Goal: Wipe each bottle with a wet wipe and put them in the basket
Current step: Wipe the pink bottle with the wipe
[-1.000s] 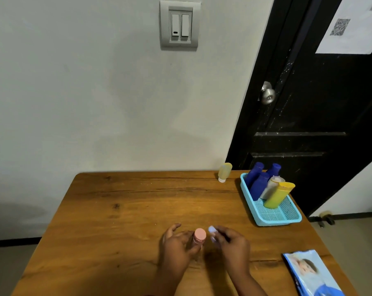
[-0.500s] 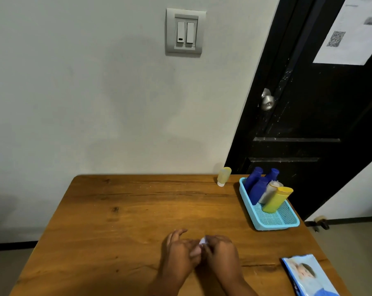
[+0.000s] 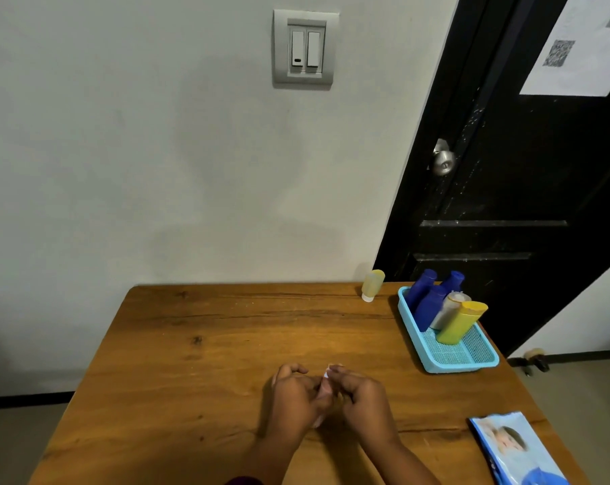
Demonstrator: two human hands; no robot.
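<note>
Both hands have closed in on each other since a second ago, when the pink cap stood clear between them. Now the left hand [image 3: 293, 397] and right hand [image 3: 363, 400] touch at lower centre of the frame, just above the wooden surface [image 3: 226, 344]. The pink-capped bottle [image 3: 321, 393] is almost wholly covered, with only a pinkish sliver between the palms. The left hand's fingers curl around it, index finger and thumb arched at the top. The right hand's fingertips pinch the wet wipe [image 3: 326, 374], of which a small white corner shows above the bottle.

Nothing else has shifted. At right of centre the blue basket [image 3: 447, 362] holds three dark blue bottles, a grey one and a yellow one [image 3: 459, 323], all leaning toward the door. A pale yellow bottle [image 3: 373, 285] stands cap-down left of the basket at the far edge. The wipes pack [image 3: 513, 449] lies at lower right.
</note>
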